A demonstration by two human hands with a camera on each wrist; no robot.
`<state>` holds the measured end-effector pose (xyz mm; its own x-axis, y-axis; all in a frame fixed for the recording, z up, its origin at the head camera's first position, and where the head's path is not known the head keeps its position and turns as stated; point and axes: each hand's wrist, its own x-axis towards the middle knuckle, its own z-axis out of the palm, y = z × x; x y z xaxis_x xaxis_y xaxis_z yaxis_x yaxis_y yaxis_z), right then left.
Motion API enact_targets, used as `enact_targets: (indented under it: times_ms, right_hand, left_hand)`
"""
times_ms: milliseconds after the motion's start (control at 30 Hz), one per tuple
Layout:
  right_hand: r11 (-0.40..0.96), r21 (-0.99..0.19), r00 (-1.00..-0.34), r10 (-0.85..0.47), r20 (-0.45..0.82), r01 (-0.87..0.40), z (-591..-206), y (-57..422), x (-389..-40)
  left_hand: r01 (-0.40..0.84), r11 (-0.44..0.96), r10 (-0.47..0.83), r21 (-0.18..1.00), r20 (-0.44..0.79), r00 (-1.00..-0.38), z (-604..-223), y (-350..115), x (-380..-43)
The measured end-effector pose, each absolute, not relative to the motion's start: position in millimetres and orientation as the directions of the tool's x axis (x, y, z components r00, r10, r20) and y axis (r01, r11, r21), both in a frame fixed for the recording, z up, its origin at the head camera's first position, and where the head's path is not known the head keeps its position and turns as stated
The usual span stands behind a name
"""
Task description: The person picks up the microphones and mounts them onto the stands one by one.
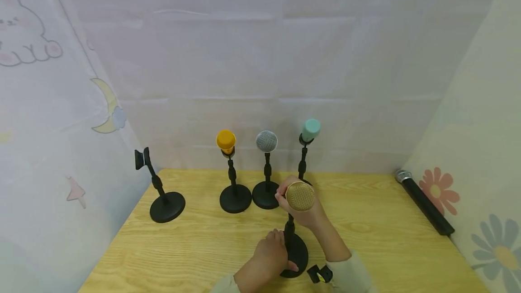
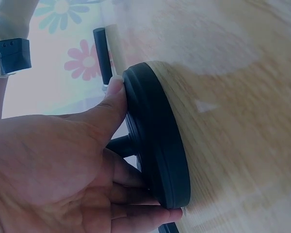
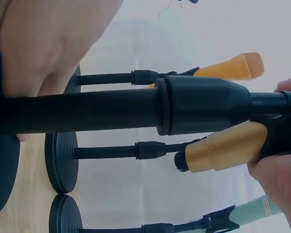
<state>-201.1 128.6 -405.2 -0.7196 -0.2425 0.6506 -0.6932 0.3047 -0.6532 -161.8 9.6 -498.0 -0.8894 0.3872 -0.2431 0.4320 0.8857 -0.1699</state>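
Observation:
My left hand (image 1: 269,253) grips the round base (image 1: 299,257) of a black microphone stand near the table's front. In the left wrist view, the thumb is on one edge of that base (image 2: 157,141) and fingers reach the opposite edge. Above it, my right hand (image 1: 311,216) holds a gold microphone (image 1: 300,196) at the top of this stand. In the right wrist view, the gold microphone (image 3: 233,145) sits slanted in the black clip (image 3: 283,131), beside the stand's pole (image 3: 203,107). Part of the right hand (image 3: 281,187) lies beyond that frame's edge.
Behind stand an orange microphone (image 1: 225,141), a silver-headed one (image 1: 266,141) and a mint one (image 1: 311,129), each on a black stand. A stand with a bare clip (image 1: 167,207) is at left. A black microphone (image 1: 425,205) lies along the right edge of the wooden table (image 1: 195,248).

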Motion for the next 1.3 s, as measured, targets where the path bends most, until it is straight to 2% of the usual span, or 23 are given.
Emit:
enact_targets:
  times_ms: [300, 667, 1000, 1167, 1300]
  right_hand:
    - [0.343, -0.633, -0.707, -0.157, 0.69, -0.694, -406.4, 121.9, -195.2]
    - [0.318, -0.718, -0.781, -0.145, 0.608, -0.619, -401.0, 122.2, -194.2]
    - [0.277, -0.732, -0.779, -0.133, 0.613, -0.623, -408.9, 124.6, -194.8]
    - [0.317, -0.747, -0.807, -0.139, 0.574, -0.585, -406.6, 123.8, -193.2]
    - [0.423, -0.691, -0.798, -0.155, 0.583, -0.587, -404.5, 123.6, -193.8]
  left_hand:
    - [0.44, 0.874, 0.391, -0.204, -0.24, -0.888, -499.0, 9.5, -160.3]
    - [0.431, 0.881, 0.378, -0.195, -0.259, -0.889, -497.7, 9.6, -162.2]
    - [0.425, 0.889, 0.371, -0.169, -0.277, -0.886, -499.4, 10.1, -161.2]
    - [0.415, 0.897, 0.371, -0.151, -0.251, -0.894, -500.7, 8.6, -158.9]
    - [0.425, 0.902, 0.4, -0.074, -0.225, -0.888, -502.4, 3.1, -159.2]
